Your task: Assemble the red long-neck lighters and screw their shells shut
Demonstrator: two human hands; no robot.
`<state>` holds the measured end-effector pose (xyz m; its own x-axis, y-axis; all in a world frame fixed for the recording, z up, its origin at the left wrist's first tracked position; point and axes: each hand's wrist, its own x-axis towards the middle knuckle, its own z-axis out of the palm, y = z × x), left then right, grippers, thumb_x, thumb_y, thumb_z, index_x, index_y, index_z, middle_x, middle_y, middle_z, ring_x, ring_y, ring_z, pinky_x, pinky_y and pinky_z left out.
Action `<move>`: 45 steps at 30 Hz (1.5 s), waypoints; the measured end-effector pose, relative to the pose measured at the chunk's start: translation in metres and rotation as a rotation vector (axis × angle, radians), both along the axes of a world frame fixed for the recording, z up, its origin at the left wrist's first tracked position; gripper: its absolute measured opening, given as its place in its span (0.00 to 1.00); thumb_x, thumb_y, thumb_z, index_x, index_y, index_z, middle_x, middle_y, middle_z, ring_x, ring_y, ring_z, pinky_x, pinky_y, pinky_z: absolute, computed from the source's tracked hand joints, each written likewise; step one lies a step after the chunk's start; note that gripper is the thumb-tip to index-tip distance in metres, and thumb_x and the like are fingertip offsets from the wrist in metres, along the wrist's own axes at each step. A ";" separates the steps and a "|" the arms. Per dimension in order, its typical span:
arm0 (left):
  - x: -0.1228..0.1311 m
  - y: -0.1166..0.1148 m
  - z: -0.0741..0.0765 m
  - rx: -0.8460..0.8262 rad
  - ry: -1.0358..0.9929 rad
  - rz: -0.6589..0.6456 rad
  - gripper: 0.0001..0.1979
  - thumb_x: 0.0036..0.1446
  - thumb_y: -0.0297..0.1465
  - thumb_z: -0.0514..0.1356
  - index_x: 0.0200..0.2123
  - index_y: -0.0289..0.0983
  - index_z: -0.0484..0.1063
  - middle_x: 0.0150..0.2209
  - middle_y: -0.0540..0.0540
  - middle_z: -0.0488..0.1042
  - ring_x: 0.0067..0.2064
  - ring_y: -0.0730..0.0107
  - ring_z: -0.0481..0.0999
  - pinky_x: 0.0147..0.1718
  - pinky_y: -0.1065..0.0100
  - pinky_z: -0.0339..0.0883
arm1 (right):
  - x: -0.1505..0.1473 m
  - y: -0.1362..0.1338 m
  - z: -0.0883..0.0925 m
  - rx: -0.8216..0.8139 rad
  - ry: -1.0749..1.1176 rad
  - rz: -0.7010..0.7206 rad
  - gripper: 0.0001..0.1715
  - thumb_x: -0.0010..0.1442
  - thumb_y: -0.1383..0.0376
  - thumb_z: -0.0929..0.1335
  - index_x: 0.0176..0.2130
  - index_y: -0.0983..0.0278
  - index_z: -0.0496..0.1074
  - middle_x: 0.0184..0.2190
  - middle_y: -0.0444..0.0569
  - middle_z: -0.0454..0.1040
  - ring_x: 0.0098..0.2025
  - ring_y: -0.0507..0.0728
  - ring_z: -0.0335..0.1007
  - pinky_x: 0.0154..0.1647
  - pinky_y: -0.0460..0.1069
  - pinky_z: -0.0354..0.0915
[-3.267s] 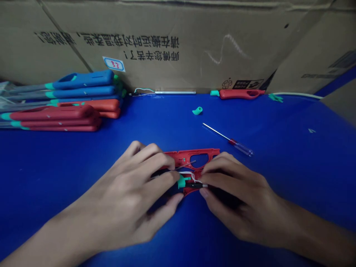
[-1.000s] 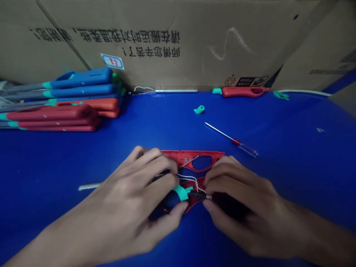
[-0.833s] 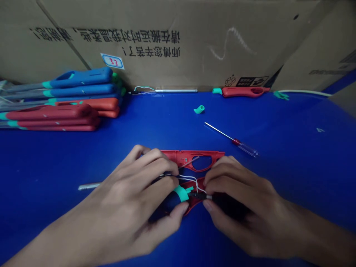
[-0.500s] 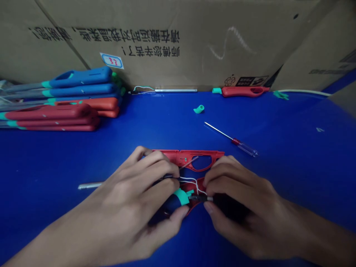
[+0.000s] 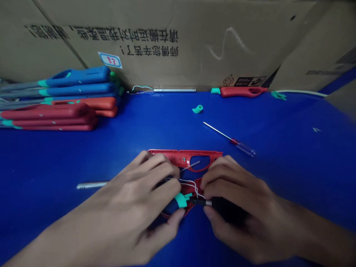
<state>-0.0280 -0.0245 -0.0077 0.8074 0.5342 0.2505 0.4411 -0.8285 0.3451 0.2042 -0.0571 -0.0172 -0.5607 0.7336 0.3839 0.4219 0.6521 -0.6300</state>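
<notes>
Low in the view, my left hand [image 5: 144, 200] is closed, with thumb and index finger on a teal trigger piece [image 5: 182, 200] over a lower red lighter half-shell [image 5: 198, 183]. My right hand [image 5: 236, 196] pinches the grey end of a small black igniter part [image 5: 199, 202], which points toward the teal piece. White wires [image 5: 191, 182] loop between the two hands. Behind them lies the other red half-shell [image 5: 182, 157], inner side up, with a thin tube [image 5: 191, 165] reaching across its opening. A metal barrel [image 5: 90, 185] sticks out left of my left hand. My fingers hide much of the lower shell.
Stacked blue, orange and red lighters [image 5: 75, 98] lie at the left. Behind the hands are a screwdriver [image 5: 232, 141], a teal nozzle piece [image 5: 198, 109], a red lighter handle [image 5: 241, 92] and a metal rod [image 5: 175, 90]. A cardboard box [image 5: 189, 40] walls off the back.
The grey-ended black igniter part has shifted slightly down beside the teal piece. The thin tube now lies a little lower across the opening. Both hands keep their grips; the whole view has shifted slightly.
</notes>
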 end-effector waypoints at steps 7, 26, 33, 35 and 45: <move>0.008 -0.002 -0.013 -0.012 -0.103 -0.002 0.03 0.52 0.28 0.59 0.31 0.34 0.70 0.39 0.40 0.74 0.40 0.56 0.70 0.41 0.52 0.61 | 0.002 -0.001 0.000 -0.041 -0.016 0.027 0.05 0.57 0.76 0.67 0.35 0.70 0.72 0.32 0.51 0.74 0.36 0.55 0.65 0.41 0.53 0.66; 0.007 0.000 -0.016 -0.058 -0.143 -0.065 0.04 0.47 0.24 0.60 0.30 0.32 0.71 0.38 0.36 0.73 0.41 0.53 0.69 0.40 0.51 0.65 | 0.004 -0.004 -0.001 -0.054 -0.112 0.053 0.06 0.64 0.73 0.66 0.37 0.69 0.74 0.34 0.51 0.74 0.37 0.55 0.64 0.42 0.53 0.64; 0.006 0.001 -0.015 -0.065 -0.169 -0.066 0.04 0.48 0.24 0.59 0.30 0.31 0.71 0.37 0.36 0.73 0.41 0.53 0.70 0.40 0.50 0.67 | 0.005 -0.006 0.001 -0.083 -0.125 0.067 0.07 0.65 0.73 0.66 0.41 0.69 0.75 0.35 0.50 0.74 0.38 0.55 0.63 0.44 0.54 0.63; 0.006 0.001 -0.014 -0.062 -0.163 -0.063 0.04 0.48 0.24 0.59 0.31 0.32 0.72 0.37 0.37 0.73 0.41 0.54 0.70 0.40 0.51 0.68 | 0.005 -0.006 0.002 -0.087 -0.130 0.069 0.08 0.65 0.74 0.66 0.41 0.68 0.75 0.34 0.50 0.73 0.38 0.55 0.63 0.44 0.54 0.63; 0.007 0.000 -0.012 -0.023 -0.153 -0.029 0.05 0.50 0.25 0.57 0.31 0.34 0.71 0.37 0.40 0.74 0.41 0.57 0.72 0.44 0.52 0.70 | 0.006 -0.005 0.001 -0.103 -0.117 0.058 0.07 0.65 0.73 0.67 0.42 0.67 0.74 0.38 0.48 0.74 0.43 0.54 0.65 0.47 0.52 0.62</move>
